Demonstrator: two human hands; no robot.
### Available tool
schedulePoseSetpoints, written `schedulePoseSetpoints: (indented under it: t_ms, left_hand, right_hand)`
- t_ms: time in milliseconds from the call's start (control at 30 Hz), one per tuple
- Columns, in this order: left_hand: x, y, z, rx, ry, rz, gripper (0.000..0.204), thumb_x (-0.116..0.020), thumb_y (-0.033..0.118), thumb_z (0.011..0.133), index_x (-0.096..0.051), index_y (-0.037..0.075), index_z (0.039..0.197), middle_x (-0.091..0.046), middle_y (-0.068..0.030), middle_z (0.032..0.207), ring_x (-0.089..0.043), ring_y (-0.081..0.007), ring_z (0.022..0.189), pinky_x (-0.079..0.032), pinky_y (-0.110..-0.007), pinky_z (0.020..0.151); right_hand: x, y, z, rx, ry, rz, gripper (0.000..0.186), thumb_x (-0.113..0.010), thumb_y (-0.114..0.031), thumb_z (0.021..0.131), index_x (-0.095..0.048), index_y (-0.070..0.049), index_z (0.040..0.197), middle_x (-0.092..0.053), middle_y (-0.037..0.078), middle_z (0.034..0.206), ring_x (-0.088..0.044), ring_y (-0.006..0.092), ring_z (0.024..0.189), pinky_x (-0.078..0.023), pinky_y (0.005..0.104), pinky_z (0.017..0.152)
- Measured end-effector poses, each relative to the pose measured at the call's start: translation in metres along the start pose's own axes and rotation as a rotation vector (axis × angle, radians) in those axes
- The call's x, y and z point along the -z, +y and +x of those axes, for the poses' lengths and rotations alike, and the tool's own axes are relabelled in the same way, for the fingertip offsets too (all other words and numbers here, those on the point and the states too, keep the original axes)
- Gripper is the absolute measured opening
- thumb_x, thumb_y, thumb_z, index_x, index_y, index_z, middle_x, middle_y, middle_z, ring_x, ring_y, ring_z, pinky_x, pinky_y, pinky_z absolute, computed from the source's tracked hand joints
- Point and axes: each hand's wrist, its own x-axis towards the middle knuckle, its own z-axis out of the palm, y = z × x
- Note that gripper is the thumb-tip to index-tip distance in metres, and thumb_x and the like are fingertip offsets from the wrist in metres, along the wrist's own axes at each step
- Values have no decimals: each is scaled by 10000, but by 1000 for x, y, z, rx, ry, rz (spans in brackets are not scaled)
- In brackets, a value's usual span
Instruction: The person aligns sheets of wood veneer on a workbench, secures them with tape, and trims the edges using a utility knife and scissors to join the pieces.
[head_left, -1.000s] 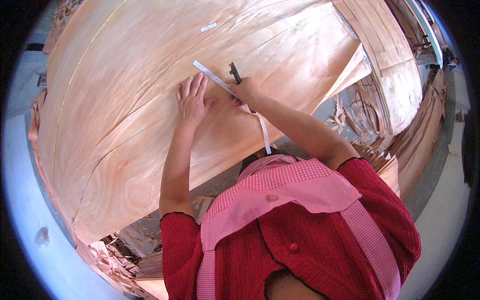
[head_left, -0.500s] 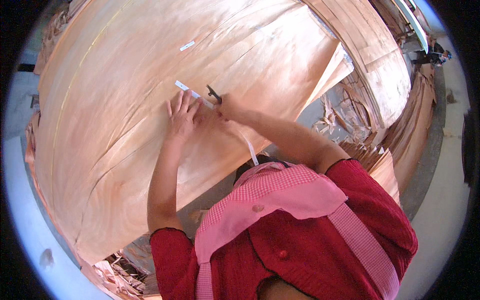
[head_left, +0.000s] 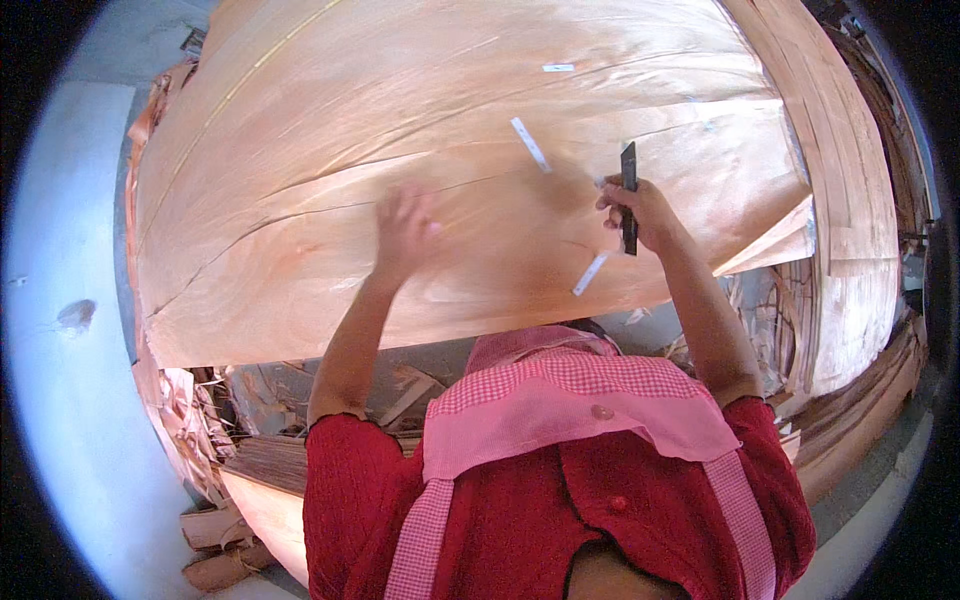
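Observation:
My right hand (head_left: 645, 212) is closed around a black, narrow, bar-shaped hand tool (head_left: 629, 165), held upright over a large wood veneer sheet (head_left: 330, 270). Just below that hand a short white tape strip (head_left: 590, 273) slants toward me; whether the fingers hold its upper end I cannot tell. Left of the tool, another white tape strip (head_left: 531, 145) lies on the veneer across a crack line. A third tape piece (head_left: 559, 68) lies farther off. My left hand (head_left: 405, 230), blurred, hovers over or near the sheet with its fingers apart and nothing in them.
Long cracks run across the veneer, and a yellow line (head_left: 265, 62) crosses its far left. At right stands a stack of veneer (head_left: 855, 270). Torn scraps (head_left: 195, 420) lie at lower left, beside a pale wall (head_left: 65, 260). A veneer flap (head_left: 770, 240) lifts at the near right edge.
My hands have moved apart: the right rose off the tape to the right with the black tool, and the left lifted away leftward. The tape strip between them lies uncovered. The view has turned.

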Motion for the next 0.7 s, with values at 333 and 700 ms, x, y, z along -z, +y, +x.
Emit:
schedulePoseSetpoints:
  t_ms: [333, 700]
  left_hand:
    - [17, -178, -27, 30, 78, 178, 603, -546, 360, 772, -336, 116, 1282, -285, -70, 1356, -229, -286, 1261, -163, -553, 982]
    - [19, -193, -12, -92, 61, -37, 632, -542, 380, 760, -346, 41, 1257, -286, -98, 1345, -231, -282, 1257, -177, -503, 1004]
  right_hand:
    - [-221, 85, 20, -104, -427, -640, 168, -528, -121, 795, -547, 20, 883, -567, 65, 640, -531, 121, 501, -432, 257, 423]
    - [-367, 76, 51, -174, -124, -540, 175, -536, -158, 814, -516, -5, 894, -541, 57, 592, -489, 104, 439, -436, 239, 419]
